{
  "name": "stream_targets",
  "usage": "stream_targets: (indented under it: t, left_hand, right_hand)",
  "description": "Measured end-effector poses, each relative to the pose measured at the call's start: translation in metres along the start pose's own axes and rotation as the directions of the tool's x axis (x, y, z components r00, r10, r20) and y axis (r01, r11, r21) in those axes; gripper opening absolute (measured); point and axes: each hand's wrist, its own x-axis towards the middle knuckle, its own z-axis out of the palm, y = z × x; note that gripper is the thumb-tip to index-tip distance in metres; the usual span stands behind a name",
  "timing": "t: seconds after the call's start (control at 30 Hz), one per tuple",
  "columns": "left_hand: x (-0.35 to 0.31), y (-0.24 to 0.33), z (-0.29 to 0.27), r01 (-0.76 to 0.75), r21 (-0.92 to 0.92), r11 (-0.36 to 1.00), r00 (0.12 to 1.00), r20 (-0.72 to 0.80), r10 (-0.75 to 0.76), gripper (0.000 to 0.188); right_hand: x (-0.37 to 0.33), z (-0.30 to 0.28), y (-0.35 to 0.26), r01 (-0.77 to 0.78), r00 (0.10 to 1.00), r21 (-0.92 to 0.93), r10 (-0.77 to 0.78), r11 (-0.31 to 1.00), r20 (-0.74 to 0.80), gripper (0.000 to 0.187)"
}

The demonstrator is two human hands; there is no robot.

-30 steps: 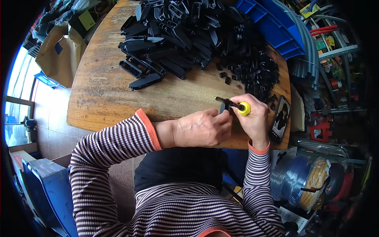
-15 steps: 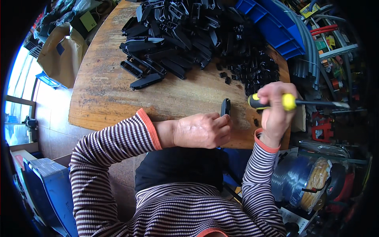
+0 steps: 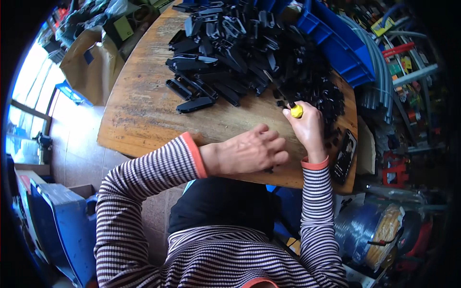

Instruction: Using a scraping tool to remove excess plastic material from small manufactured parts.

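Observation:
My left hand [image 3: 252, 150] is closed near the table's front edge, its fingers curled down. A dark sliver of a black plastic part [image 3: 269, 170] peeks out below the fingers; the rest of it is hidden. In my right hand [image 3: 307, 126] is a screwdriver with a yellow and black handle [image 3: 297, 112], gripped in the fist. Its shaft [image 3: 274, 81] points away from me, over the edge of a large heap of long black plastic housings [image 3: 225, 62]. Small black pieces [image 3: 331, 103] lie piled to the right of that hand.
A phone [image 3: 345, 156] lies at the right edge of the wooden table [image 3: 139, 115]. Behind the heap at the far right stands a blue crate [image 3: 336, 41]. Grey hoses and crowded shelves flank the right side; a brown paper bag [image 3: 91, 65] stands left of the table.
My right hand has swung left and away from me, turning the screwdriver from pointing right to pointing at the heap. My left hand has turned, hiding most of the black part. The view has shifted.

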Motion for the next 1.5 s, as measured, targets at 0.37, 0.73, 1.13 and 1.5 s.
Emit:
stream_targets:
  t: [0.37, 0.73, 1.13, 1.5]
  left_hand:
    - [-0.056, -0.055, -0.023, 0.541, 0.206, 0.815, 0.836, -0.233, -0.496, 0.027]
    - [-0.038, -0.042, -0.026, 0.360, 0.355, 0.863, 0.933, -0.111, -0.343, 0.022]
    - [-0.015, -0.006, 0.008, 0.016, 0.198, 0.980, 0.982, -0.187, 0.021, 0.015]
    - [-0.019, -0.010, 0.010, 0.051, 0.111, 0.992, 0.970, -0.243, -0.023, 0.014]
  right_hand:
    - [-0.003, -0.001, -0.009, 0.002, 1.000, 0.188, 0.001, 0.982, -0.016, 0.013]
    - [-0.038, -0.043, -0.016, -0.115, 0.992, 0.422, 0.128, 0.899, -0.001, 0.011]
    - [-0.019, -0.026, -0.031, 0.149, 0.989, 0.340, -0.144, 0.929, -0.040, 0.014]
    - [-0.012, -0.013, -0.040, 0.258, 0.963, 0.186, -0.268, 0.948, 0.034, 0.019]
